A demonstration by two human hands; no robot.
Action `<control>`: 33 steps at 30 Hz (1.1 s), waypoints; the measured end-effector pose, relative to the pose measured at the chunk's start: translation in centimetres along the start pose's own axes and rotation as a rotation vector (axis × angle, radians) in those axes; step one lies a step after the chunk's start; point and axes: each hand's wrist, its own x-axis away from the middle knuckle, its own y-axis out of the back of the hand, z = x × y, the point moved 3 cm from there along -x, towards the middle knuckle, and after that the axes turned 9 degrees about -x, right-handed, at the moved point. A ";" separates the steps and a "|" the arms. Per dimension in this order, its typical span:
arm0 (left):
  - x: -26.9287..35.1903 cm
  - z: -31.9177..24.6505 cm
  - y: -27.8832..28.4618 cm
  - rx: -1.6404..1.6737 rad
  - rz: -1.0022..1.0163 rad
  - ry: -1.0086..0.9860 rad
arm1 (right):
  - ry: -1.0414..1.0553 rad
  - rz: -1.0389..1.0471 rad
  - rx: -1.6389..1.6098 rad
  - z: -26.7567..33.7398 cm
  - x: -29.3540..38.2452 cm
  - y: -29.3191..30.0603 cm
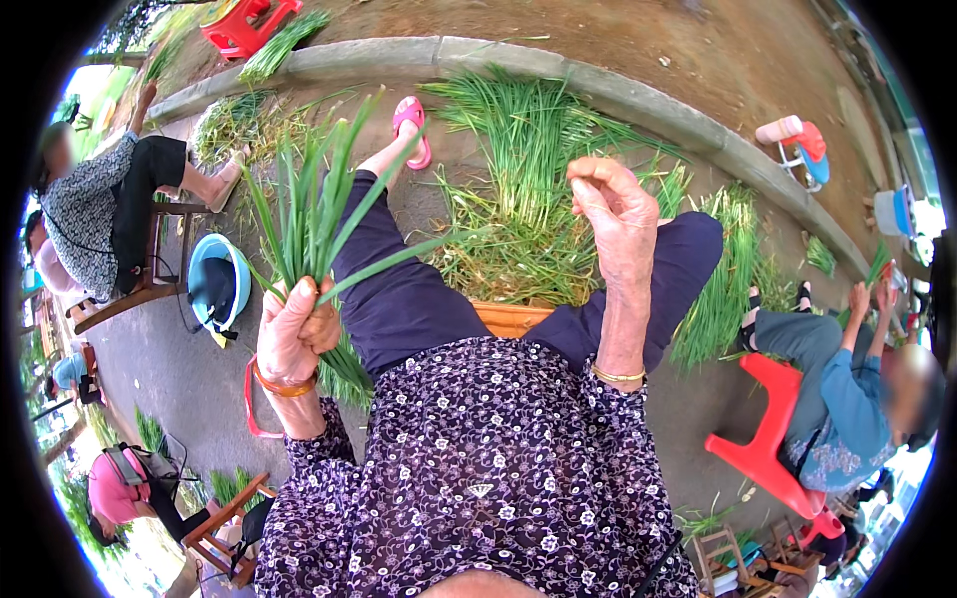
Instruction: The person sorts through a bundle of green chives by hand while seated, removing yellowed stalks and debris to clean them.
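Observation:
My left hand (295, 329) is closed around the lower part of a bunch of green garlic chives (314, 209); the long flat leaves fan out above the fist. One leaf bends away to the right. My right hand (617, 209) is raised apart from the bunch, fingers curled in toward the thumb, with nothing visible in it. Beyond it a large pile of chives (516, 142) lies on the ground against the kerb. Between my knees is a heap of loose, partly yellowed trimmings (523, 261). More chives (710, 276) lie beside my right knee.
A stone kerb (508, 56) curves across the far side. To the left stands a light-blue basin (243, 261) holding a dark item. A seated person (97, 209) is beyond it. On the right, another person (852, 404) handles chives near a red plastic stool (770, 426).

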 end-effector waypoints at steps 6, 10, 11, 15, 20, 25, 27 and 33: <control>0.1 -0.3 0.8 0.066 0.012 -0.051 | -0.435 0.308 -0.154 -2.0 0.9 -1.4; 0.2 -0.3 0.8 0.046 0.001 -0.039 | -0.697 0.549 -0.357 -2.9 2.2 -4.0; 0.2 -0.3 0.9 0.042 -0.002 -0.032 | -0.750 0.599 -0.448 -3.1 2.7 -4.8; 0.1 -0.2 0.6 0.020 0.027 -0.005 | -0.834 0.616 -0.667 -2.7 3.4 -6.2; 0.2 -0.2 0.5 -0.025 0.009 0.002 | -0.695 0.518 -0.693 -1.2 2.8 -5.8; 0.2 -0.1 0.4 -0.053 0.000 0.006 | -0.656 0.446 -0.601 -1.1 2.5 -4.8; 0.1 -0.1 0.4 -0.066 -0.006 0.000 | -0.641 0.454 -0.543 -0.9 2.3 -4.7; 0.1 0.1 0.6 -0.093 0.004 0.020 | -0.316 0.435 0.015 0.3 2.1 -4.7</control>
